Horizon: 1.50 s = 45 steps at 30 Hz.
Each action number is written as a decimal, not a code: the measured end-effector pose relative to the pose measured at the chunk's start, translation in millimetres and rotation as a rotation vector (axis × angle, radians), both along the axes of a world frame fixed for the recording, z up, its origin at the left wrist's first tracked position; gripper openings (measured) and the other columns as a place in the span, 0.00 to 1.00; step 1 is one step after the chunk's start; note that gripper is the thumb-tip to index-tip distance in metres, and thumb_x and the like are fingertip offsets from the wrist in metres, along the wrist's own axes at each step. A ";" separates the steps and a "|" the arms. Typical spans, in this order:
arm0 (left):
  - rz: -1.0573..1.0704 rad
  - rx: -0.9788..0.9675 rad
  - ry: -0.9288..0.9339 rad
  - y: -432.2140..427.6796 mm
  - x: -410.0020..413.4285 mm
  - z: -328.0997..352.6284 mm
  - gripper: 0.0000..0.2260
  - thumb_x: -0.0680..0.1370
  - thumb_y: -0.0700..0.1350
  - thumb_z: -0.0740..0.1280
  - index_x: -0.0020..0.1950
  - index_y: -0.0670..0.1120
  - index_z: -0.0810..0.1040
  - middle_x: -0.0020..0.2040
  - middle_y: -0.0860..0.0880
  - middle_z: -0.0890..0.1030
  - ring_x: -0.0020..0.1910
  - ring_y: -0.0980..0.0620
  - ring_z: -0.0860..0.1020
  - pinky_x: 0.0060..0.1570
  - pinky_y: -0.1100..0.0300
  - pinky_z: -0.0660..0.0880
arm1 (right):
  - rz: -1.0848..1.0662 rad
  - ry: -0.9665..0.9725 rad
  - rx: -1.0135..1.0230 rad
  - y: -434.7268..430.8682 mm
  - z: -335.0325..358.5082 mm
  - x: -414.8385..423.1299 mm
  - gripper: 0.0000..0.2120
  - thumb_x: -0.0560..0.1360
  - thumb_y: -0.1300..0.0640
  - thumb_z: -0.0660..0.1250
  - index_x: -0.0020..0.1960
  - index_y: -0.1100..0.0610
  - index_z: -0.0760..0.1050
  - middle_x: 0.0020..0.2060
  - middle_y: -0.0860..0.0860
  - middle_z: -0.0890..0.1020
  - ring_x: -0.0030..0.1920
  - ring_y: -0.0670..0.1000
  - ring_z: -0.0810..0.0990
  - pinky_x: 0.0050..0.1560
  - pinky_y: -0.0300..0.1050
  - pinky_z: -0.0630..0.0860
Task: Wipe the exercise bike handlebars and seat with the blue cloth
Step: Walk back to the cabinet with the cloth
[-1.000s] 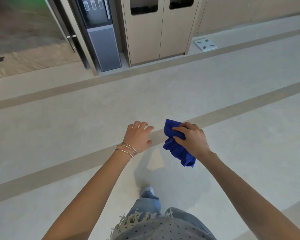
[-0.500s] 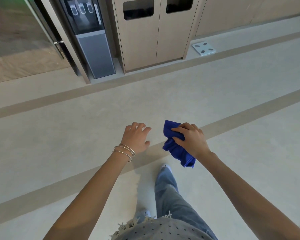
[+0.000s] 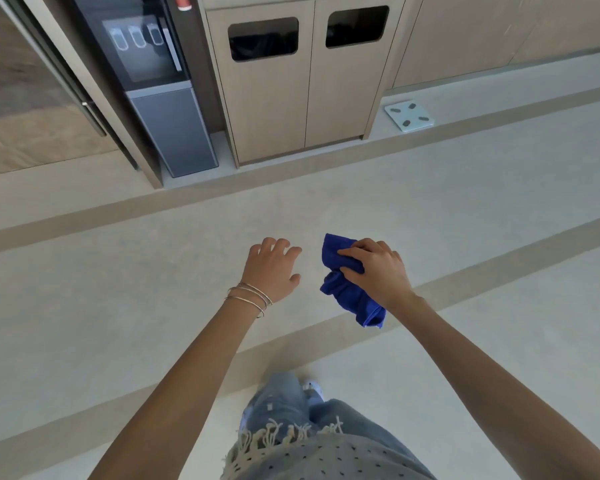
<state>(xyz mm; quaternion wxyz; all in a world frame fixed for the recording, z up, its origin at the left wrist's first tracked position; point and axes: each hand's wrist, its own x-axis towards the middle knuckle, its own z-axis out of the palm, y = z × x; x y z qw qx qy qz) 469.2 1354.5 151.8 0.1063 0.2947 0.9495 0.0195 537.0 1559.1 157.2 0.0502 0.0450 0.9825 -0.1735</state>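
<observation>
Blue cloth (image 3: 345,294) sits bunched in our right hand (image 3: 378,271); our left hand (image 3: 272,268) hovers empty, fingers loosely spread. No exercise bike shows, so we judge the wiping not yet begun.

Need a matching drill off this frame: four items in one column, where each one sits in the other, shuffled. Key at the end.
Column A
1. crumpled blue cloth
2. thin silver bangles
3. white square floor scale
4. dark grey water dispenser

Column B
a. on the floor, right of the beige wooden cabinet
b. round the wrist of the left hand
c. standing left of that cabinet
d. gripped in the right hand

Pairs: 1-d, 2-b, 3-a, 4-c
</observation>
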 end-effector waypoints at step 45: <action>-0.018 -0.036 0.046 290.0 -643.0 9.2 0.21 0.77 0.49 0.61 0.69 0.49 0.65 0.68 0.47 0.68 0.66 0.43 0.65 0.62 0.49 0.65 | 0.001 0.041 -0.002 296.4 7.1 -647.2 0.15 0.76 0.51 0.62 0.63 0.46 0.74 0.59 0.49 0.76 0.58 0.54 0.72 0.56 0.51 0.69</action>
